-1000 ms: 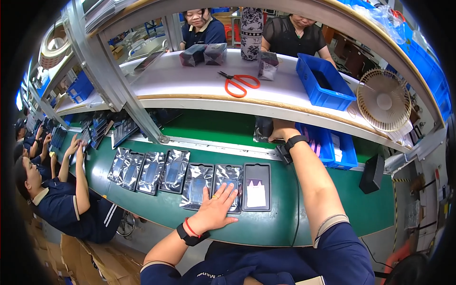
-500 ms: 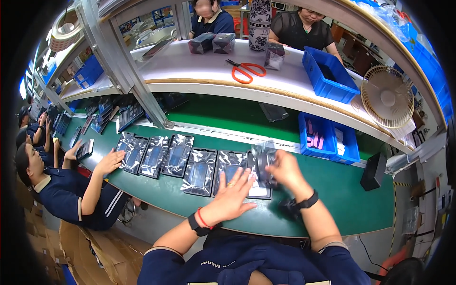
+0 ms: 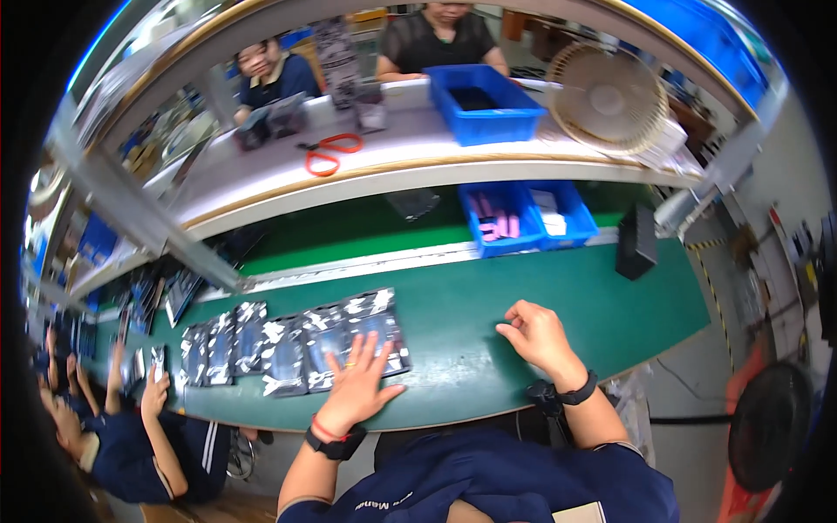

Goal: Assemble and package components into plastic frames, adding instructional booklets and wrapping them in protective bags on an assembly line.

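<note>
My left hand [image 3: 356, 383] lies flat with fingers spread on the nearest packages in a row on the green table. These are flat black trays in shiny clear wrap, each with a dark bluish panel. The rightmost wrapped tray [image 3: 377, 322] is partly under my fingers; another wrapped tray [image 3: 284, 356] lies to its left. Right of the row, my right hand [image 3: 540, 338] hovers over the table, its fingers curled in toward the thumb. Nothing shows in it. A small black object [image 3: 545, 397] sits beside my right wrist, its kind unclear.
Beyond the table, blue bins [image 3: 504, 228] hold pink and white pieces, with a black box [image 3: 636, 242] to their right. On the shelf stand red-handled scissors [image 3: 330, 155], a blue crate [image 3: 484, 122] and a fan [image 3: 609, 98]. A co-worker [image 3: 122, 453] sits at left; others face me.
My right hand has moved away from the trays and no longer has the dark wrapped object. The view has swung right. My left hand remains on the trays.
</note>
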